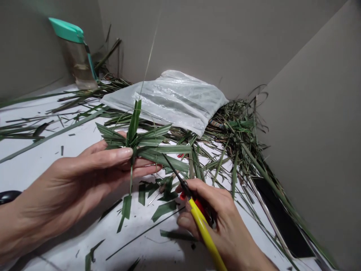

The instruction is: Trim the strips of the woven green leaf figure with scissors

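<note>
My left hand (pixel 84 177) holds a woven figure of green palm-like leaf strips (pixel 132 140) between thumb and fingers, with long strips splaying out to the right and up. A narrow strip hangs below it, ending in a wider cut piece (pixel 126 207). My right hand (pixel 205 214) grips a pair of scissors with yellow and red handles (pixel 201 222). Their dark, closed blades (pixel 177 175) point up and left, the tip close to the strips of the figure. Cut leaf scraps (pixel 166 209) lie on the white surface beneath both hands.
A white table (pixel 36 169) is littered with leaf strips, heaped (pixel 237 128) at the right by a grey wall. A plastic bag (pixel 166 101) lies at the back, a bottle with a green lid (pixel 73 52) stands back left, and a black object (pixel 8 196) sits at the left edge.
</note>
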### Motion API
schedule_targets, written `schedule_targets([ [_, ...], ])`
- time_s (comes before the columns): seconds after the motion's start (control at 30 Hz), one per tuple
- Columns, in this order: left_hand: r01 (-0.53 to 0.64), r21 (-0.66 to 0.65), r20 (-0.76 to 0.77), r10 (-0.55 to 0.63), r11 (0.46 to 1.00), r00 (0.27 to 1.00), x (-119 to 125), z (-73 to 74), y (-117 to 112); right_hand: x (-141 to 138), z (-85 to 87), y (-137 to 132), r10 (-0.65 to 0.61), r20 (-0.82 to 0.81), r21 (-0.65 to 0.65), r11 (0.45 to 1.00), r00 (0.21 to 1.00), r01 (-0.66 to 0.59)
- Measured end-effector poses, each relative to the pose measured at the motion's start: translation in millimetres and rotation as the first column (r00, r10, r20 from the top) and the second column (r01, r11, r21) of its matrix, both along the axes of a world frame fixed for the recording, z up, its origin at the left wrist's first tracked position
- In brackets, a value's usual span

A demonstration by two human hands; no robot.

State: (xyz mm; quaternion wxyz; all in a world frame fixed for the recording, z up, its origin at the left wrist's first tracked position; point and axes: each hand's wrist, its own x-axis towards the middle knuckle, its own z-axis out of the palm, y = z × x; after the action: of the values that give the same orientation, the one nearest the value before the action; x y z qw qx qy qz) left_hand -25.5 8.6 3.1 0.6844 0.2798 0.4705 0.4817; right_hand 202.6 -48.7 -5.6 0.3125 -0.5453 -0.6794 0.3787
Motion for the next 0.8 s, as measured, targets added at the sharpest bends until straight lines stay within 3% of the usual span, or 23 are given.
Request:
schedule_targets([
  [0.13, 0.012, -0.063, 0.082, -0.006, 0.998, 0.997, 2, 0.0, -1, -3, 0.6, 0, -0.009, 0.006, 0.029, 1.0, 1.0, 0.009],
  [0.23, -0.029, -0.034, 0.079, 0.032, 0.999, 0.996, 5, 0.0, -2, -4, 1.3, 0, -0.005, -0.007, 0.003, 1.0, 1.0, 0.005],
  [0.4, -0.006, 0.066, 0.098, 0.0, 0.998, 0.995, 10, 1.5, -2, -2, 0.1, -2, -0.047, 0.049, 0.032, 0.998, 0.998, 0.046],
  [0.57, -0.03, 0.014, 0.112, 0.028, 0.999, 0.993, 11, 5.2, -3, -1, -2.9, -4, -0.034, 0.065, 0.038, 0.999, 0.997, 0.031],
  [0.73, -0.085, -0.055, 0.15, 0.092, 0.995, 0.984, 12, 9.0, -2, -1, -2.7, -5, -0.034, 0.073, 0.049, 0.998, 0.997, 0.031],
  [0.8, -0.146, 0.027, 0.142, 0.14, 0.989, 0.98, 13, 9.3, -1, -2, -1.8, -4, -0.02, 0.066, 0.072, 0.997, 0.998, 0.016],
])
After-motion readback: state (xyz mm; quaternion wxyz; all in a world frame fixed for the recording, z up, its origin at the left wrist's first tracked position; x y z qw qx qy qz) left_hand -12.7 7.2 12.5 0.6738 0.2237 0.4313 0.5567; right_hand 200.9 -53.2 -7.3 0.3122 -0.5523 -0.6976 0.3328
